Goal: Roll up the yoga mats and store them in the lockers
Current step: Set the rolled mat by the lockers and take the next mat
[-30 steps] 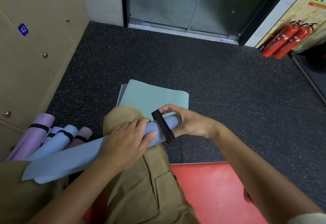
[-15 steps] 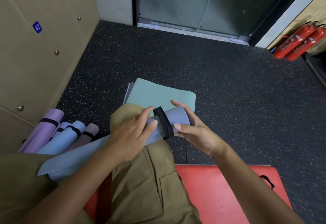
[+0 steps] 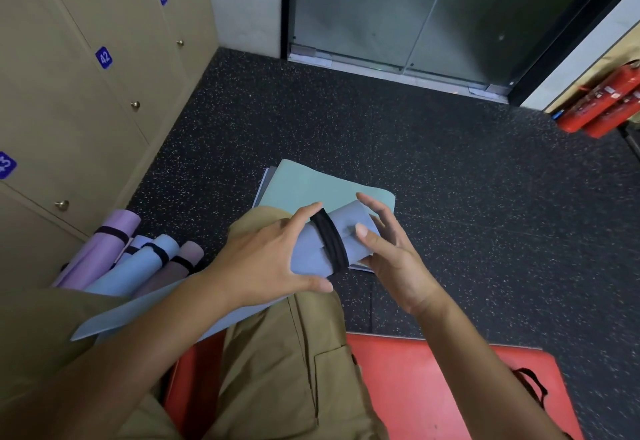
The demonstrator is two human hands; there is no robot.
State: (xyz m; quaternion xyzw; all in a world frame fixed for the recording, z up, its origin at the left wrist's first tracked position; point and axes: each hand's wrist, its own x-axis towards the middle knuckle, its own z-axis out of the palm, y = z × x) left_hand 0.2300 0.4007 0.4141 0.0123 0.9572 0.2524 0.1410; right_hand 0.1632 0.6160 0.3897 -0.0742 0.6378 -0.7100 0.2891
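A wall of tan lockers [image 3: 79, 93] lines the left side, doors closed, above a dark speckled floor [image 3: 450, 180]. The person sits on a red pad [image 3: 433, 387]. Four rolled mats [image 3: 138, 259], each banded, lie beside the lockers, likely waiting to be stored. A flat stack of teal mats [image 3: 311, 187] lies ahead, not yet rolled. Across the knee rests a blue mat [image 3: 311, 256], rolled at its right end. The left hand [image 3: 273, 263] curls around it, steadying the roll. The right hand [image 3: 391, 252], fingers spread and loosely bent, cups the end beside a black band [image 3: 329, 242], apparently seating it.
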